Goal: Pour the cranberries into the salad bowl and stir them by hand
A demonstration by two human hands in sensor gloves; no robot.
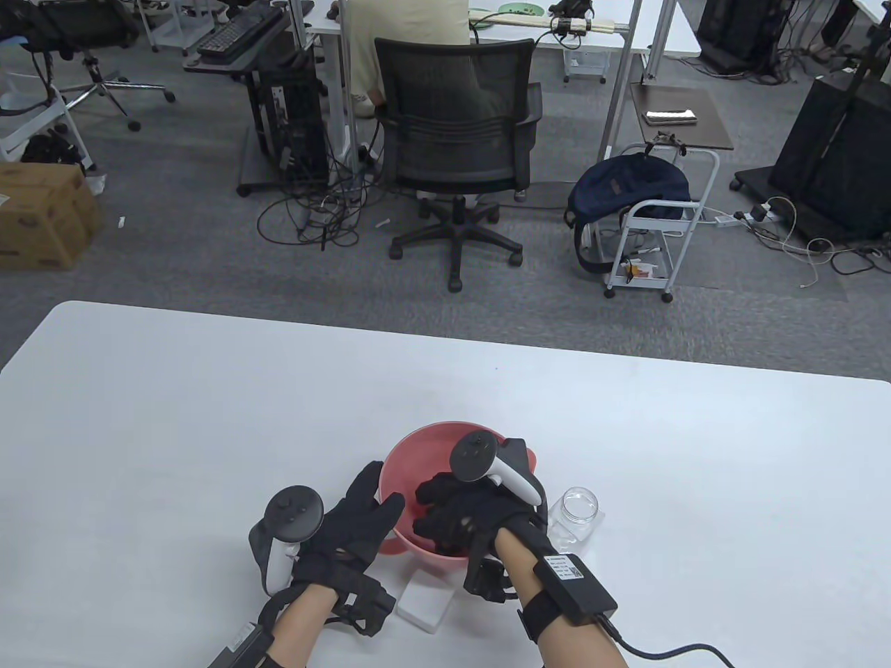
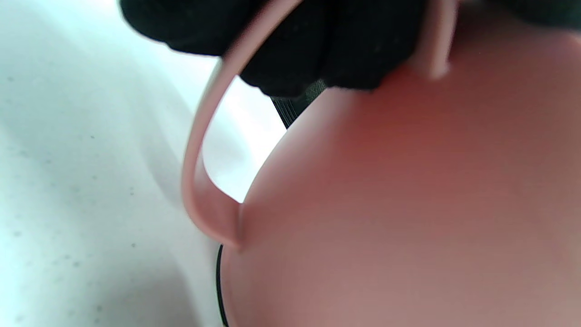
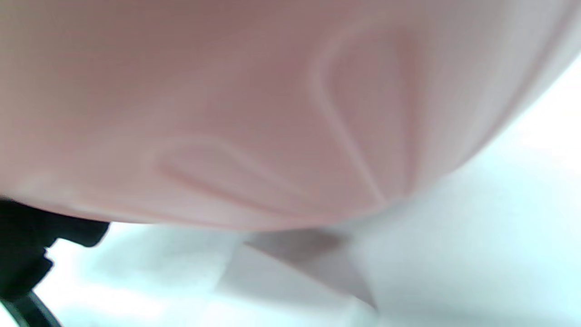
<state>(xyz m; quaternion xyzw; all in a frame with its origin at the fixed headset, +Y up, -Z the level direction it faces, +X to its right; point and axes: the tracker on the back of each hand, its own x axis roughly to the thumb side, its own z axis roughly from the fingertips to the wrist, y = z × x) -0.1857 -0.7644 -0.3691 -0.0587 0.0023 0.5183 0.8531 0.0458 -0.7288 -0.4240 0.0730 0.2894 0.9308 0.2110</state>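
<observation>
Salad bowl: right hand inside, left hand on rim

Salad bowl, pink, sits near the table's front edge. Your right hand is down inside it, fingers curled; can't tell if they hold anything. Your left hand grips the bowl's left rim handle, fingers over it. Empty glass jar stands just right of the bowl. White lid lies in front. Cranberries hidden.

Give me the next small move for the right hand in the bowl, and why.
Probably a slow sweep of the fingers around the bottom of the pink plastic salad bowl: the right hand is already inside it, the left hand grips its rim, and the clear glass jar stands apart, seemingly empty.
</observation>
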